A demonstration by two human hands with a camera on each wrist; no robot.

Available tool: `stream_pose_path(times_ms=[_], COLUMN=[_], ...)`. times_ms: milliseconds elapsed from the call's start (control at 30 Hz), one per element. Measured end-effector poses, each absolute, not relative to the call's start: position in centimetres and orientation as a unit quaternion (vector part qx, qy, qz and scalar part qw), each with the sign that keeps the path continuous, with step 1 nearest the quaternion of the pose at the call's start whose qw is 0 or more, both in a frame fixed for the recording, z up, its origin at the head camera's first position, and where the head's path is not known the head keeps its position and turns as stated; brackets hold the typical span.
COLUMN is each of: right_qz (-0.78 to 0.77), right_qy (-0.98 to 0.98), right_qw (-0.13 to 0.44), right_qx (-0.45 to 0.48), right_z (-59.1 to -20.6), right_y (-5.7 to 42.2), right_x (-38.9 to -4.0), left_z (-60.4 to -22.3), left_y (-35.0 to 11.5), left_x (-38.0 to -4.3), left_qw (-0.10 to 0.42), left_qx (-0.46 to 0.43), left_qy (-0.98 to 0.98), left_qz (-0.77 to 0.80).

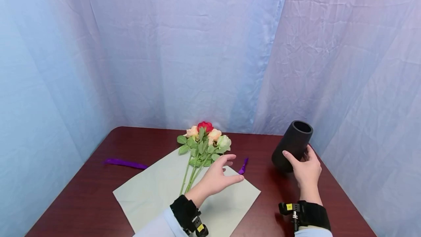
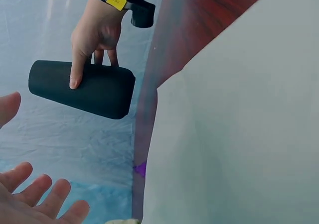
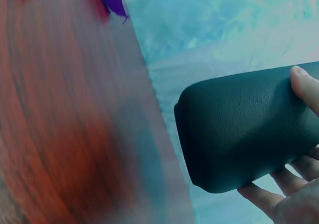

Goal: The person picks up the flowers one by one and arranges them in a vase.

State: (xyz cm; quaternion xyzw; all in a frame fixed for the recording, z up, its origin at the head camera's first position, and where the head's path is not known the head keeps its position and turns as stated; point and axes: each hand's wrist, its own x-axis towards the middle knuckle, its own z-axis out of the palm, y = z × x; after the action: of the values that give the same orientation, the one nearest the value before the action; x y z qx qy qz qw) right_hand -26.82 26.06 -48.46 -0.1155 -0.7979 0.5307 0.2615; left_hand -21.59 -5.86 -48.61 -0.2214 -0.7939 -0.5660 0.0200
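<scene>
My right hand (image 1: 307, 169) grips a black vase (image 1: 291, 147) between thumb and fingers at the table's right side. The vase is tilted, its round mouth up and leaning right; in the right wrist view its base (image 3: 187, 144) faces the table. My left hand (image 1: 217, 176) hovers over a pale green wrapping sheet (image 1: 227, 200), fingers spread, holding nothing. Beside that hand, a bunch of flowers (image 1: 204, 145) lies on the sheet, with red, peach and pale green blooms. The left forearm covers the lower ends of the green stems (image 1: 189, 178).
A purple ribbon (image 1: 126, 163) runs under the sheet, its other end (image 1: 243, 166) showing on the right. The dark red wooden table (image 1: 82, 200) has rounded corners at the back. Pale blue curtains (image 1: 184, 46) hang close behind and at both sides.
</scene>
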Motion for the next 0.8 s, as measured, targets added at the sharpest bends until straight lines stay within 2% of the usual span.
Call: stream_pose_path(times_ms=[800], right_qz=[0.545], right_qy=[-0.815], right_qw=[0.196], right_qx=[0.004], right_z=[-47.7], right_y=[20.8], right_x=[-26.8], left_z=[-48.2], left_y=[-11.4], left_x=[-20.6], left_qw=[0.049], left_qx=[-0.259], left_qy=[-0.827], left_qz=[-0.497])
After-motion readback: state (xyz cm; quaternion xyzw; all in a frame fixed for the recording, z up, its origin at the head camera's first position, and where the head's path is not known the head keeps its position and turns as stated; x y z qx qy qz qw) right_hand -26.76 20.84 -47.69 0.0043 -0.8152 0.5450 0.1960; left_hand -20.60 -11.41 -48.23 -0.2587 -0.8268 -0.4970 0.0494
